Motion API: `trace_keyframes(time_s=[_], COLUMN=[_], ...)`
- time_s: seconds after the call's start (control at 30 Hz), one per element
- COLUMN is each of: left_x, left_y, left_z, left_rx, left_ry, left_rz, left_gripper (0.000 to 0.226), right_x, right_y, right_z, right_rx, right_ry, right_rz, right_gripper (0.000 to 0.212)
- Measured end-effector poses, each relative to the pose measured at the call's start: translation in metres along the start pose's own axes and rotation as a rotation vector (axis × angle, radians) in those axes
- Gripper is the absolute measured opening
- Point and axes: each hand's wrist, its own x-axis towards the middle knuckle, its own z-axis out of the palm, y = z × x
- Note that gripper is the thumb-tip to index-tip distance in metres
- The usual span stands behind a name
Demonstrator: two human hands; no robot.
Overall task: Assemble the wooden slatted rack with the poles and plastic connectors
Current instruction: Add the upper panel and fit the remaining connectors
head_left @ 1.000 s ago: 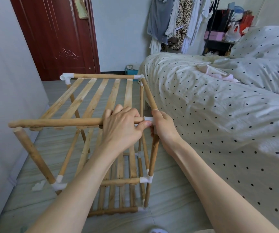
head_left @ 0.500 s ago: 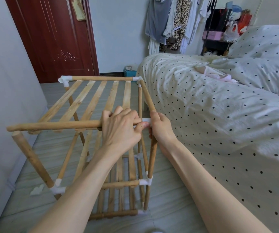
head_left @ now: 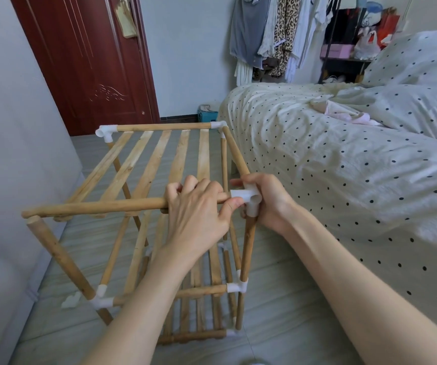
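Head: half-built slatted rack (head_left: 159, 164), bare wood.

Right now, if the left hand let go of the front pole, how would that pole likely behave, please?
The front pole looks stiff: straight wood. Its far end has no connector, so it would probably sag or swing about the white connector. Being round, it might roll if dropped.

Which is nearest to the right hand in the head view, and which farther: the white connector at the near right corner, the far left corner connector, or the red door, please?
1. The near right connector, gripped by the right hand.
2. The far left corner connector, across the slats to the left.
3. The red door, beyond the rack at the back left.
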Motion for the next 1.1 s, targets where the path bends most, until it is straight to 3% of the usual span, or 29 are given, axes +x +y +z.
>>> trace_keyframes(time_s=[0.1, 0.23, 0.37, 0.57, 0.7, 1.1], left_x=[0.0, 0.0, -0.001, 0.003, 0.006, -0.001], left_y=[0.004, 0.002, 0.006, 0.015, 0.019, 0.013], left_z=[0.003, 0.003, 0.003, 0.008, 0.01, 0.01], left_rx=[-0.015, -0.019, -0.039, 0.079, 0.047, -0.12], left_ry=[-0.033, -0.031, -0.074, -0.046, 0.0, -0.035], left_rz=[-0.046, -0.051, -0.046, -0.105, -0.142, -0.14], left_gripper=[0.056, 0.06, 0.054, 0.072, 0.068, 0.053], right_x=[0.008, 0.033, 0.064, 0.079, 0.093, 0.087], right_y=[-0.007, -0.023, -0.035, -0.034, -0.035, -0.023], right_z=[-0.003, -0.009, -0.002, -0.001, 0.008, 0.013], right_rx=[-0.005, 0.088, 0.035, 0.282, 0.222, 0.331], right_ry=[-0.002, -0.089, -0.046, -0.113, -0.068, 0.008], right_rz=[0.065, 0.167, 0.171, 0.179, 0.14, 0.058], right_gripper=[0.015, 0.031, 0.029, 0.022, 0.034, 0.035])
